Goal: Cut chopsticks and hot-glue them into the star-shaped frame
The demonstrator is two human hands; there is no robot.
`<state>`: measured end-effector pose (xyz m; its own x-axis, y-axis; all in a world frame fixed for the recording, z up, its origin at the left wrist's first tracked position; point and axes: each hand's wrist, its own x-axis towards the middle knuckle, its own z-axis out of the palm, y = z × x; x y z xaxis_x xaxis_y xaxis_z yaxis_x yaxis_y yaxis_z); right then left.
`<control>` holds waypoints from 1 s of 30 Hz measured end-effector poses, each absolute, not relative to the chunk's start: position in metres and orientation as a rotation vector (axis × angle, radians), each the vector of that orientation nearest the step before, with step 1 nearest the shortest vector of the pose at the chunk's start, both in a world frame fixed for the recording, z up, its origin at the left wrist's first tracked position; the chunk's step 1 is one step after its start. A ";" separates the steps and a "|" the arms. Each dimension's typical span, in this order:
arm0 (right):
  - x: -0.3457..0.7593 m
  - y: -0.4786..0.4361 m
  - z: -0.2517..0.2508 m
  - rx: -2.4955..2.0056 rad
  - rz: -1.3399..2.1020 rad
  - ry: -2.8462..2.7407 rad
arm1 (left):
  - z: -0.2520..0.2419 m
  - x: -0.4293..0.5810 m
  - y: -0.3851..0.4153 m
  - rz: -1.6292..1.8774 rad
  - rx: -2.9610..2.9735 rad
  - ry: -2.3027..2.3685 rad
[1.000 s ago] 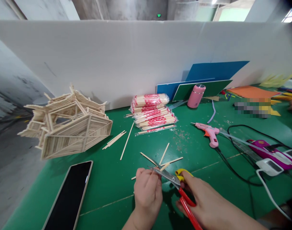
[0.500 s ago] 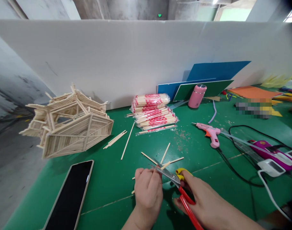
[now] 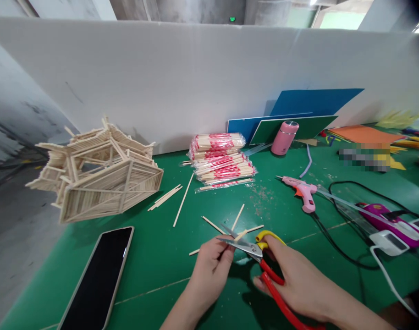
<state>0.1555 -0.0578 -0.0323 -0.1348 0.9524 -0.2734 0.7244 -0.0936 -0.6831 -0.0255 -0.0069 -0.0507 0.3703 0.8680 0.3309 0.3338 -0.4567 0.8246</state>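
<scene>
My left hand (image 3: 212, 263) is closed in a pinch beside the scissors' blades, with a short wooden stick (image 3: 241, 235) between them and its lower end hidden at my fingertips. My right hand (image 3: 292, 277) grips the scissors (image 3: 253, 249), which have red handles and a yellow part by the pivot. Their two blades stand apart around the stick, pointing left toward my left fingers. Loose wooden sticks (image 3: 213, 225) lie on the green table just beyond, another stick (image 3: 237, 217) among them. One more stick (image 3: 194, 252) pokes out left of my left hand.
A stick-built house model (image 3: 109, 183) stands at left, behind a phone (image 3: 97, 279). Packs of wrapped chopsticks (image 3: 223, 160) lie at the back near a pink flask (image 3: 285, 138). At right are a pink glue gun (image 3: 304, 192), its cable and a purple power strip (image 3: 384, 222).
My left hand has turned, so its thumb and fingertips now show. The scissors and my right hand have shifted slightly right. A stick end left of my left hand is no longer visible.
</scene>
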 end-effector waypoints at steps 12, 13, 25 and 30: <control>0.145 -0.061 -0.023 -1.811 1.214 -1.834 | -0.060 -0.020 -0.016 1.365 2.360 1.149; 0.145 -0.061 -0.024 -1.821 1.202 -1.837 | -0.060 -0.020 -0.017 1.371 2.368 1.155; 0.146 -0.062 -0.029 -1.786 1.180 -1.810 | -0.063 -0.021 -0.015 1.428 2.425 1.137; 0.144 -0.062 -0.026 -1.736 1.287 -1.770 | -0.065 -0.022 -0.014 1.453 2.435 1.161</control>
